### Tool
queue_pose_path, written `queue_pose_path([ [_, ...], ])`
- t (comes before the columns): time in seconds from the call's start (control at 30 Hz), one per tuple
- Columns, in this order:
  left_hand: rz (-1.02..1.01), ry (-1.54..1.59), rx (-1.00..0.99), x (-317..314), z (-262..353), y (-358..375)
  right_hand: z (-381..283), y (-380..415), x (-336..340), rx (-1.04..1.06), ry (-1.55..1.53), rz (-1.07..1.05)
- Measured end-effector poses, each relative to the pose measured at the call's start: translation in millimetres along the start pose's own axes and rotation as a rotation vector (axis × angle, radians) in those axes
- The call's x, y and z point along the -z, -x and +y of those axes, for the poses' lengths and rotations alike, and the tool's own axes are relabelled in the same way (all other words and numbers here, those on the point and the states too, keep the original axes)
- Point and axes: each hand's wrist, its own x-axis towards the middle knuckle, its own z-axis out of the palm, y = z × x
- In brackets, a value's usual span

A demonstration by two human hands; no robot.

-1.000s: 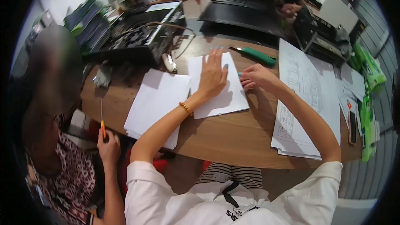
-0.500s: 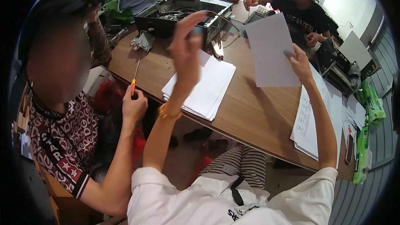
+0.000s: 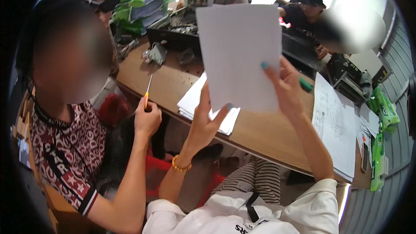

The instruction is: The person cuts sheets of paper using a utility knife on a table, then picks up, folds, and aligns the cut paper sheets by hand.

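A white sheet of paper (image 3: 240,52) is raised upright above the table, facing me. My right hand (image 3: 288,89) pinches its right edge, with the thumb on the front and the fingers behind. At the lower left corner is my left hand (image 3: 206,119), its thumb over the bottom edge and its fingers partly hidden behind the sheet. Below it lies a stack of white paper (image 3: 189,102), partly covered by my left hand and the sheet. A second pile of printed papers (image 3: 333,125) rests to the right of my right forearm.
On my left, a co-worker's hand (image 3: 147,119) holds a yellow-handled screwdriver (image 3: 147,96) over the wooden table (image 3: 134,69). An opened computer case (image 3: 173,39) stands behind the sheet. Near it sit small metal parts (image 3: 156,54). A phone (image 3: 365,156) and green packages (image 3: 383,108) are at right.
The sheet has moved left and nearer to me, now covering part of the computer case. My left hand has come down from the air to the sheet's lower left corner.
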Motion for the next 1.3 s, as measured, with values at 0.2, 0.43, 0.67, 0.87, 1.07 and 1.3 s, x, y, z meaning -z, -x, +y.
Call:
queue_pose_path([
  [0.2, 0.144, 0.286, 0.239, 22.4, -13.8, 3.6, -0.4, 16.1, -9.6, -0.214, -0.334, -0.096],
  [0.43, -0.173, 1.748, 0.824, 27.1, -15.6, 12.0, 41.6, -34.0, 4.6, -0.102, -0.076, -0.007],
  [0.67, -0.127, 2.200, 0.920, 14.1, -21.1, 37.9, 114.1, -80.0, 16.3, -0.295, 0.246, -0.180],
  [0.87, -0.018, 1.687, 0.970, -23.5, -9.9, 64.3, 174.8, -103.4, 12.9, -0.226, 0.429, -0.301],
  [1.07, 0.157, -0.425, 0.223, -28.3, 6.4, 58.5, 183.3, -87.3, -13.3, -0.061, 0.768, -0.320],
  [1.3, 0.126, -1.278, 0.118, -5.2, -53.9, 47.8, 177.4, -49.1, -30.8, 0.158, 1.120, -0.075],
])
